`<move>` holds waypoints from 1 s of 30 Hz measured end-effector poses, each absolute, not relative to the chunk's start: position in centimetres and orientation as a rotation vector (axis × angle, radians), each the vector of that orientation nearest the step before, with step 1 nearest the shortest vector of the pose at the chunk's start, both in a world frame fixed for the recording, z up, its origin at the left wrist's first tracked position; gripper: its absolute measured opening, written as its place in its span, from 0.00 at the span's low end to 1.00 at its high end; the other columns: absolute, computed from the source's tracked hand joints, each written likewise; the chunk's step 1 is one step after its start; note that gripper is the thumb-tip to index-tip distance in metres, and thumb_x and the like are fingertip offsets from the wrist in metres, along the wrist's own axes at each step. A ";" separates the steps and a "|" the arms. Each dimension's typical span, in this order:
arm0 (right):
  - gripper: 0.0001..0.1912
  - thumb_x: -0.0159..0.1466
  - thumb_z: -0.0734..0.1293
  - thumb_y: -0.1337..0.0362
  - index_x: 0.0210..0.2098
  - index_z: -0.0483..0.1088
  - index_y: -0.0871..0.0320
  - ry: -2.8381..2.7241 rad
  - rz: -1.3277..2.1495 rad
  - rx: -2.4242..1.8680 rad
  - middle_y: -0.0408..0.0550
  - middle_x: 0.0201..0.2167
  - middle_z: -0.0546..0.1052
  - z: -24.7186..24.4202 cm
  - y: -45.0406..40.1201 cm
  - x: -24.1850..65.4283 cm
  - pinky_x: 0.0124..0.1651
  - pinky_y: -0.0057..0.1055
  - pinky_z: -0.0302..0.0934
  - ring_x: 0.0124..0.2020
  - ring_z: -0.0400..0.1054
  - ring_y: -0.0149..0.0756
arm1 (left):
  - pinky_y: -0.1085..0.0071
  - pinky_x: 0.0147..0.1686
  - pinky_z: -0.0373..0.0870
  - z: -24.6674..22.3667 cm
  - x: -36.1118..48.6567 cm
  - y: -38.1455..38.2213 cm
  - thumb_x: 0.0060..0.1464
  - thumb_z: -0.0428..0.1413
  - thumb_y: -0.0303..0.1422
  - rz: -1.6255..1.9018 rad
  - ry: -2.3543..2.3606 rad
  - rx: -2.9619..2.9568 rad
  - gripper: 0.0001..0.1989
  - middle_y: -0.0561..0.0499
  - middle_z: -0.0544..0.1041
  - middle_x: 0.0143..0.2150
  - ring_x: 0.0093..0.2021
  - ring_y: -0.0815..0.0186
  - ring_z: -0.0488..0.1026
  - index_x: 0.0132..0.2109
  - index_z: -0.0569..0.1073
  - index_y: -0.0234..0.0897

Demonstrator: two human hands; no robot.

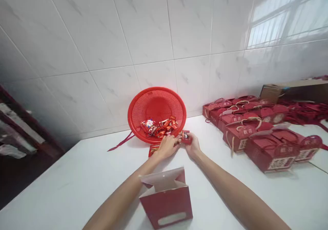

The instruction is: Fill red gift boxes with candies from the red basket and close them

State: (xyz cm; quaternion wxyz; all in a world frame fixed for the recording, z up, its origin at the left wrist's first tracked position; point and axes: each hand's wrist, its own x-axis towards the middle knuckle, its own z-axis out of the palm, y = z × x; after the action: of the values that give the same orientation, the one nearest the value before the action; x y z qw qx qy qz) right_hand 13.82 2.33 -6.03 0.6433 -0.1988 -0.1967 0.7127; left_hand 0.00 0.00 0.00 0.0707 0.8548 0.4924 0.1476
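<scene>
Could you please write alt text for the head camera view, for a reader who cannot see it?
A person's right hand holds a small red packet beside the left hand, at a red basket of wrapped sweets. An open red box stands nearer the camera; more red boxes sit on the right of the white table.

Tiled wall (153, 28) across far side; window reflection (268, 30) on its right. Cardboard box (271, 93), far right. White bundle (11, 150) at left.
</scene>
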 end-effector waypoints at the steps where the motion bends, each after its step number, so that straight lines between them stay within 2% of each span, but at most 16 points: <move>1: 0.05 0.55 0.65 0.68 0.30 0.73 0.61 -0.444 1.620 -0.452 0.49 0.27 0.81 -6.0 2.4 13.8 0.29 0.30 0.70 0.24 0.74 0.35 | 0.49 0.55 0.63 -0.1 0.0 0.0 0.56 0.56 0.26 0.452 1.498 2.561 0.10 0.40 0.80 0.45 0.52 0.46 0.73 0.42 0.82 0.37; 4: 0.05 0.54 0.65 0.69 0.30 0.73 0.61 -0.437 1.614 -0.457 0.48 0.28 0.81 -5.9 2.6 13.8 0.32 0.30 0.71 0.26 0.75 0.35 | 0.49 0.55 0.64 -0.5 -0.2 -0.1 0.53 0.57 0.24 0.522 1.513 2.507 0.11 0.41 0.81 0.41 0.49 0.47 0.74 0.41 0.82 0.37; 7: 0.04 0.54 0.65 0.69 0.28 0.73 0.61 -0.434 1.613 -0.475 0.47 0.26 0.81 -5.8 2.6 13.8 0.33 0.30 0.71 0.26 0.75 0.35 | 0.53 0.54 0.67 -0.6 -0.7 -0.3 0.50 0.59 0.23 0.654 1.471 2.411 0.11 0.45 0.82 0.39 0.46 0.51 0.76 0.39 0.82 0.38; 12: 0.03 0.53 0.66 0.72 0.27 0.71 0.59 -0.474 1.632 -0.487 0.43 0.23 0.79 -4.4 2.1 13.8 0.29 0.25 0.68 0.23 0.72 0.31 | 0.65 0.44 0.75 -0.2 -2.2 -0.6 0.54 0.56 0.28 0.963 1.407 2.157 0.15 0.44 0.81 0.46 0.42 0.60 0.79 0.49 0.76 0.35; 14: 0.04 0.53 0.67 0.72 0.29 0.72 0.59 -0.531 1.666 -0.471 0.43 0.26 0.80 -3.0 1.5 13.8 0.28 0.25 0.67 0.23 0.71 0.30 | 0.66 0.42 0.76 0.2 -2.8 -0.9 0.53 0.57 0.30 1.086 1.371 2.047 0.17 0.43 0.80 0.46 0.42 0.61 0.80 0.51 0.74 0.34; 18: 0.07 0.52 0.72 0.70 0.30 0.72 0.59 -0.681 1.736 -0.421 0.48 0.35 0.82 0.2 -0.3 13.3 0.29 0.25 0.66 0.27 0.73 0.31 | 0.66 0.42 0.76 1.7 -3.6 -1.9 0.44 0.64 0.33 1.388 1.185 1.692 0.22 0.48 0.79 0.39 0.41 0.61 0.79 0.49 0.75 0.35; 21: 0.11 0.50 0.76 0.67 0.32 0.73 0.59 -0.852 1.702 -0.410 0.45 0.31 0.81 2.2 -1.9 12.5 0.32 0.26 0.67 0.29 0.73 0.31 | 0.67 0.41 0.76 3.2 -3.6 -3.4 0.40 0.67 0.33 1.465 1.105 1.563 0.23 0.50 0.78 0.36 0.38 0.62 0.77 0.46 0.76 0.35; 24: 0.15 0.47 0.77 0.67 0.32 0.73 0.58 -0.959 1.567 -0.430 0.40 0.26 0.78 3.9 -3.4 12.0 0.33 0.25 0.66 0.27 0.71 0.29 | 0.66 0.42 0.77 5.1 -3.8 -5.8 0.39 0.69 0.34 1.425 1.057 1.544 0.25 0.51 0.77 0.36 0.38 0.63 0.78 0.47 0.75 0.36; 27: 0.14 0.47 0.77 0.67 0.32 0.72 0.58 -0.989 1.453 -0.439 0.39 0.27 0.77 6.0 -4.7 12.3 0.33 0.25 0.66 0.27 0.70 0.28 | 0.63 0.47 0.76 7.2 -5.0 -8.9 0.46 0.68 0.37 1.438 0.992 1.587 0.24 0.46 0.79 0.45 0.45 0.60 0.78 0.51 0.74 0.38; 28: 0.15 0.47 0.76 0.67 0.33 0.72 0.57 -0.990 1.421 -0.437 0.39 0.27 0.76 6.9 -5.1 12.7 0.32 0.25 0.66 0.27 0.70 0.28 | 0.62 0.50 0.75 7.9 -5.7 -10.1 0.49 0.66 0.39 1.464 0.965 1.630 0.20 0.45 0.79 0.48 0.48 0.59 0.77 0.49 0.75 0.39; 30: 0.15 0.48 0.76 0.67 0.35 0.72 0.57 -1.010 1.370 -0.424 0.38 0.26 0.75 8.7 -6.0 13.7 0.29 0.24 0.65 0.26 0.69 0.28 | 0.61 0.53 0.73 9.3 -7.0 -12.4 0.56 0.62 0.42 1.431 0.902 1.787 0.11 0.43 0.77 0.53 0.53 0.56 0.75 0.40 0.79 0.39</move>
State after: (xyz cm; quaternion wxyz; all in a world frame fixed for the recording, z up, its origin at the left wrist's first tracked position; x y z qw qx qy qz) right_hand 13.68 -6.02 8.72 0.6396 -0.1860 -0.4426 0.6004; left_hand -7.04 -12.40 9.28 0.3340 0.6845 0.3455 0.5482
